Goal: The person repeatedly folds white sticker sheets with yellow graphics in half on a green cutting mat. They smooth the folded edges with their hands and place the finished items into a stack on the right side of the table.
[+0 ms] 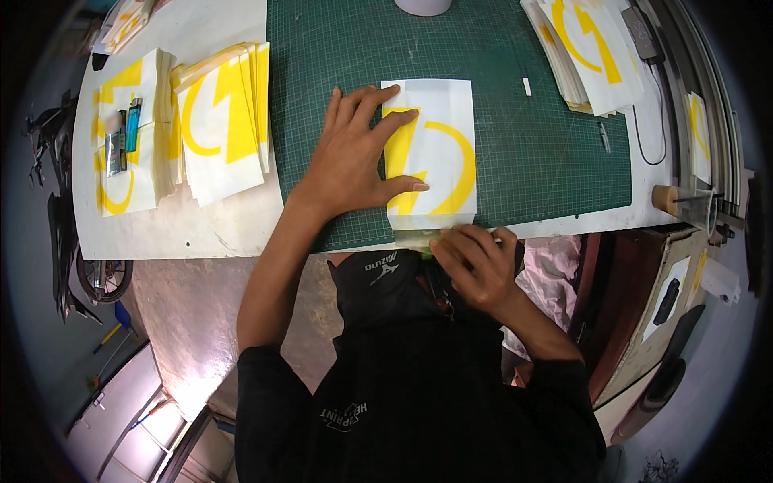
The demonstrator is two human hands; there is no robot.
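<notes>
A white sheet with a yellow printed shape [439,165] lies near the front edge of the green cutting mat [515,153]. My left hand [350,145] is open over its left side, fingers spread, with fingertips and thumb pressed on the sheet. A translucent strip [412,237] runs along the sheet's lower end and hangs past the table edge. My right hand [479,262] is closed at the right end of this strip, fingertips pinching it; its exact edge is partly hidden by the fingers.
Stacks of similar yellow-and-white sheets [229,121] lie left, with lighters [133,125] on another stack. A further stack [592,60] is at far right, near a cable [662,137]. A white scrap [527,87], a small clear piece [604,137] and a white round container [423,6] sit on the mat.
</notes>
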